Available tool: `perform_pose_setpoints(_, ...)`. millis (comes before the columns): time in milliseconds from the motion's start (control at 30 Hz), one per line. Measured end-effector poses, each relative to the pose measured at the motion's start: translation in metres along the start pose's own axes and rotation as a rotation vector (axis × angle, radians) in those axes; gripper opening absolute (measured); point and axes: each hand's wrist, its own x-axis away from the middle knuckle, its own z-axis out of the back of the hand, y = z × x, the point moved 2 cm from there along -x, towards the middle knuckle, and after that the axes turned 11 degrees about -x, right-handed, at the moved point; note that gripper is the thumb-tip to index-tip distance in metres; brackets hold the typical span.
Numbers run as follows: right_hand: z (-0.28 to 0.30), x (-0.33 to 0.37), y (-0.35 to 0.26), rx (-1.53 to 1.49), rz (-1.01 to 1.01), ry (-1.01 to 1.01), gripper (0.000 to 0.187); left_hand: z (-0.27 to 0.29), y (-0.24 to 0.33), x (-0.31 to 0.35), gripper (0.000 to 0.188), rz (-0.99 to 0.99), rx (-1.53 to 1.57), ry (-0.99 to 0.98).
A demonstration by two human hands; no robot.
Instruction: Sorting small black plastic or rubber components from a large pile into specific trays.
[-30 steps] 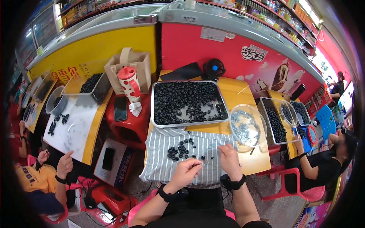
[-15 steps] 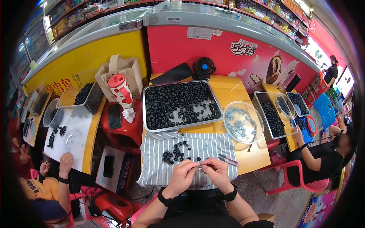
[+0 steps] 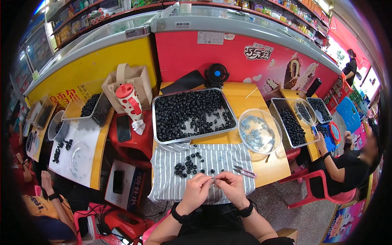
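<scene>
My left hand [image 3: 196,190] and my right hand [image 3: 231,187] meet at the fingertips over the front of a grey-and-white striped cloth [image 3: 163,171]. Both pinch a tiny piece between them; its kind is too small to make out. Beyond my fingers, several small black ring-shaped parts [image 3: 188,165] lie loose on the cloth. Pointed tweezers [image 3: 246,172] with pinkish handles rest just right of my right hand. A metal tray [image 3: 156,122] full of the same black parts [image 3: 179,110] stands behind the cloth. To its right is a round clear dish [image 3: 278,136] holding small bluish clear pieces [image 3: 257,126].
A small black fan [image 3: 216,74] stands behind the tray. Left, a red stool [image 3: 141,153] carries a spotted tumbler [image 3: 130,102] and a phone [image 3: 123,128]. Co-workers sit at tables on both sides, with bins of black parts [image 3: 290,126]. A freezer [image 3: 245,57] closes off the back.
My hands stay pinched together in nearly the same place, with slight finger movement. The left co-worker's raised hand has shifted away to the left. The view has turned slightly.
</scene>
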Motion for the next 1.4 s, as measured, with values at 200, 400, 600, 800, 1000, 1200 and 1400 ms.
perform_pose_setpoints(200,-0.001,-0.001,0.0,0.004,-0.007,0.009,0.007,-0.007,-0.019,0.005,0.01,0.153,0.16,-0.062)
perform_pose_setpoints(400,-0.005,-0.002,-0.001,0.3,0.2,0.001,0.007,-0.013,-0.024,0.004,0.016,0.476,0.463,-0.112)
perform_pose_setpoints(600,-0.01,-0.003,-0.015,0.555,0.462,-0.034,0.012,-0.019,-0.028,-0.002,0.024,0.574,0.553,-0.172)
perform_pose_setpoints(800,-0.009,-0.002,-0.016,0.482,0.419,-0.006,0.01,-0.019,-0.034,-0.002,0.028,0.744,0.679,-0.274)
perform_pose_setpoints(1000,0.0,-0.004,-0.001,0.294,0.205,0.065,0.008,-0.021,-0.033,0.002,0.02,0.594,0.819,-0.18)
perform_pose_setpoints(1200,0.008,-0.004,-0.001,0.301,0.231,0.128,0.009,-0.019,-0.042,0.003,0.017,0.569,0.666,-0.094)
perform_pose_setpoints(1400,0.034,-0.002,-0.007,0.643,0.392,0.17,0.01,-0.011,-0.024,-0.006,0.016,0.177,-0.133,0.01)
